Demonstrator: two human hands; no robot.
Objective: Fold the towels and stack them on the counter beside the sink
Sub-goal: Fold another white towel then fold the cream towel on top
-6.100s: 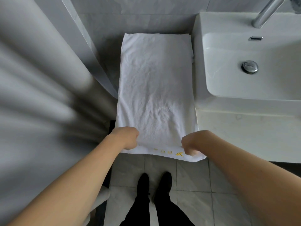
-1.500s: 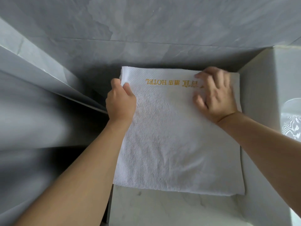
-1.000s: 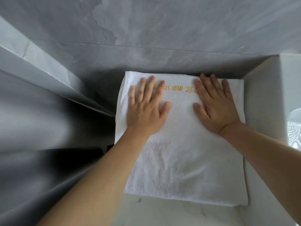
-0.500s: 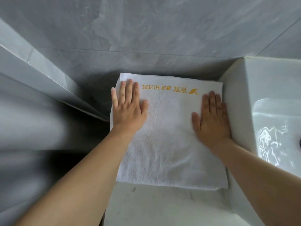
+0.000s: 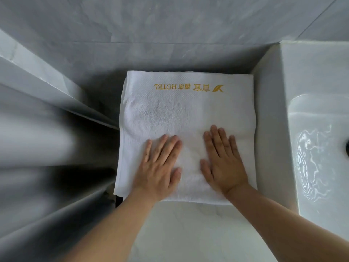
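A white towel (image 5: 188, 110) with gold hotel lettering along its far edge lies folded in half on the pale counter (image 5: 188, 227), between the wall and the sink. My left hand (image 5: 160, 167) lies flat on the towel's near left part, fingers straight. My right hand (image 5: 223, 163) presses flat on its near right part, fingers straight and slightly spread. Both hands sit close together near the towel's front fold.
The white sink (image 5: 317, 140) rises directly right of the towel, its wall touching the towel's edge. A grey tiled wall (image 5: 170, 35) stands behind. A grey panel edge (image 5: 56, 95) and a dark gap lie to the left.
The towel went from spread full length to folded in half. Over the last second both flat hands slid from the far lettered edge back toward the near fold.
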